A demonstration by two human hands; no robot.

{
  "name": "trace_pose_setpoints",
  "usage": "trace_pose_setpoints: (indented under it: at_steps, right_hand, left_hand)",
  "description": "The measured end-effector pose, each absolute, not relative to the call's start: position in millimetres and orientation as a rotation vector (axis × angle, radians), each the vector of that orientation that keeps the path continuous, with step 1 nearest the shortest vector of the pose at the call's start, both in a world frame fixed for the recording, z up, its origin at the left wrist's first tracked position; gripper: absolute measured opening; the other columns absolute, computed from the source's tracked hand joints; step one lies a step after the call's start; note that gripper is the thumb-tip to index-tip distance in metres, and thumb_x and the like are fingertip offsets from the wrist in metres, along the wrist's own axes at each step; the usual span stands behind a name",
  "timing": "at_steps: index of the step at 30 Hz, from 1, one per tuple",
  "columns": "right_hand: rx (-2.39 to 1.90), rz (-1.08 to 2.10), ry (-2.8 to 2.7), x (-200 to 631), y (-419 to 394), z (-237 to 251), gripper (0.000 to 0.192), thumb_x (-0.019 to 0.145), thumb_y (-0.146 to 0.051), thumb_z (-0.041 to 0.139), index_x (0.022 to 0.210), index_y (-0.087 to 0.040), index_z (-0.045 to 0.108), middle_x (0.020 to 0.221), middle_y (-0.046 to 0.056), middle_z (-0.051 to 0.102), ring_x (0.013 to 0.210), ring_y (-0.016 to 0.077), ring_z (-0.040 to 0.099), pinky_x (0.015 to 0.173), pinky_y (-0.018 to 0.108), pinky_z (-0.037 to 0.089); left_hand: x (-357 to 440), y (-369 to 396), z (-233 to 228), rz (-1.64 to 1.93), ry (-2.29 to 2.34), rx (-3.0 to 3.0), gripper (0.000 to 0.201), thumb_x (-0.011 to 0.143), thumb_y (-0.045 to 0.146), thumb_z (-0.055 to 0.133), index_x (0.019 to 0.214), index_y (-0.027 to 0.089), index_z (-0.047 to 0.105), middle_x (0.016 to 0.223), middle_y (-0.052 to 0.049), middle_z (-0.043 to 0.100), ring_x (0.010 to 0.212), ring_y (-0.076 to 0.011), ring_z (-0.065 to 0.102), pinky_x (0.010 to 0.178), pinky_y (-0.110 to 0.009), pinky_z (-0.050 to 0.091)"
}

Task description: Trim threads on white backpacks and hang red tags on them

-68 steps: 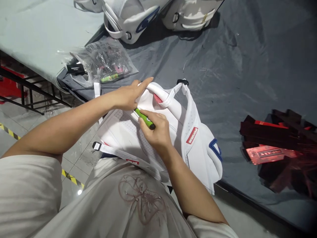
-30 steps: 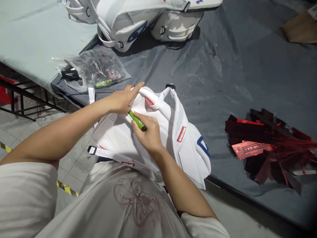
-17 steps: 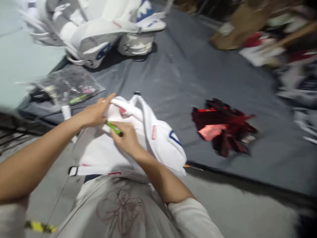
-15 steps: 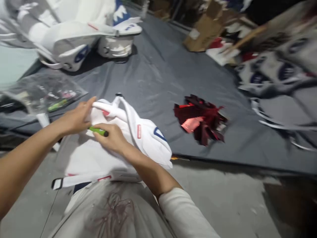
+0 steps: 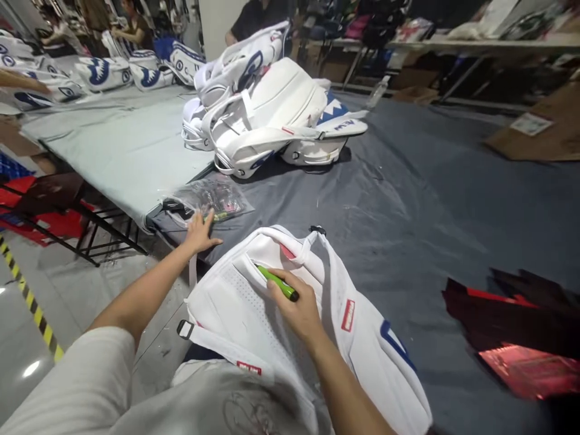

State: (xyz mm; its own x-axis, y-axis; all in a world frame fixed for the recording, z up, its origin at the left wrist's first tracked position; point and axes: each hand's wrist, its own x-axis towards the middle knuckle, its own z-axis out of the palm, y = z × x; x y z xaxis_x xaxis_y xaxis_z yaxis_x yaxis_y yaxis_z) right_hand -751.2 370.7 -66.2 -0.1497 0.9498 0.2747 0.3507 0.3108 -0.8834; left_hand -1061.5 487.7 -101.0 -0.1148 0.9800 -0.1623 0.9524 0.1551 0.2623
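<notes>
A white backpack [image 5: 254, 320] with red labels and a blue emblem lies against my body at the table edge, its straps up. My right hand [image 5: 296, 305] is closed around a green marker pen [image 5: 281, 283] with a black end, whose tip meets the white strip near the top of the backpack's back panel. Away from the backpack, my left hand [image 5: 202, 234] reaches over a clear plastic bag [image 5: 222, 196], fingers spread. The bag holds a green item and other small things; whether my fingertips touch it I cannot tell.
Several white backpacks [image 5: 285, 96] are piled on the table [image 5: 399, 199] ahead. Shiny red-black foil [image 5: 521, 344] lies at right, and a cardboard box [image 5: 544, 127] stands behind it. A folding chair [image 5: 67, 205] is at left. A person in black [image 5: 260, 18] is beyond the pile.
My left hand has left the backpack and moved to the plastic bag, its fingers spreading. My right hand still holds the green marker pen at the backpack. The view has swung left and up.
</notes>
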Motion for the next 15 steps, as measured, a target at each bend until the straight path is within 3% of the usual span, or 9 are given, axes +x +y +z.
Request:
trace_pose_setpoints:
  at_steps: [2,5,7,11,15]
  right_hand:
    - [-1.190,0.815,-1.702,-752.5,366.8,-64.8,0.020,0.084,-0.029,0.064,0.102,-0.029,0.073,0.098,0.000,0.077,0.086,0.0237,0.069,0.077,0.040,0.053]
    - [-1.207,0.768,-1.716,-754.2,362.1,-62.6,0.021,0.086,-0.026,0.062,0.104,-0.025,0.073,0.098,0.001,0.077,0.088,0.0229,0.069,0.082,0.040,0.052]
    - [-1.199,0.739,-1.723,-754.5,360.6,-62.2,0.022,0.086,-0.025,0.062,0.106,-0.024,0.072,0.098,0.002,0.077,0.089,0.0222,0.069,0.082,0.038,0.051]
    - [-1.141,0.702,-1.733,-753.6,357.7,-64.0,0.025,0.086,-0.021,0.062,0.109,-0.023,0.072,0.101,0.002,0.077,0.088,0.0206,0.069,0.081,0.036,0.051]
    - [-1.169,0.689,-1.711,-749.0,350.8,-61.7,0.027,0.085,-0.020,0.062,0.111,-0.023,0.071,0.098,0.002,0.077,0.087,0.0208,0.069,0.080,0.037,0.052]
  left_hand:
    - [-1042.9,507.9,-107.8,0.064,1.968,1.893,0.094,0.084,0.039,0.070,0.160,0.019,0.017,0.165,-0.022,-0.010,0.152,-0.0444,-0.002,0.122,-0.058,0.011]
    - [-1002.7,543.5,-107.8,0.044,1.679,1.975,0.077,0.084,0.027,0.072,0.153,0.022,0.038,0.167,-0.016,0.009,0.154,-0.0359,0.013,0.124,-0.047,0.018]
    - [-972.2,568.0,-103.7,0.044,1.500,2.006,0.065,0.085,0.026,0.072,0.146,0.021,0.047,0.164,-0.013,0.024,0.150,-0.0322,0.027,0.122,-0.049,0.026]
    - [-904.6,605.7,-91.2,0.094,1.269,1.970,0.043,0.094,0.037,0.062,0.132,0.016,0.056,0.142,-0.010,0.052,0.127,-0.0282,0.054,0.106,-0.053,0.047]
    - [-839.3,613.0,-75.7,0.144,1.090,1.862,0.037,0.092,0.040,0.064,0.114,0.009,0.068,0.109,-0.008,0.071,0.100,-0.0249,0.066,0.088,-0.038,0.056]
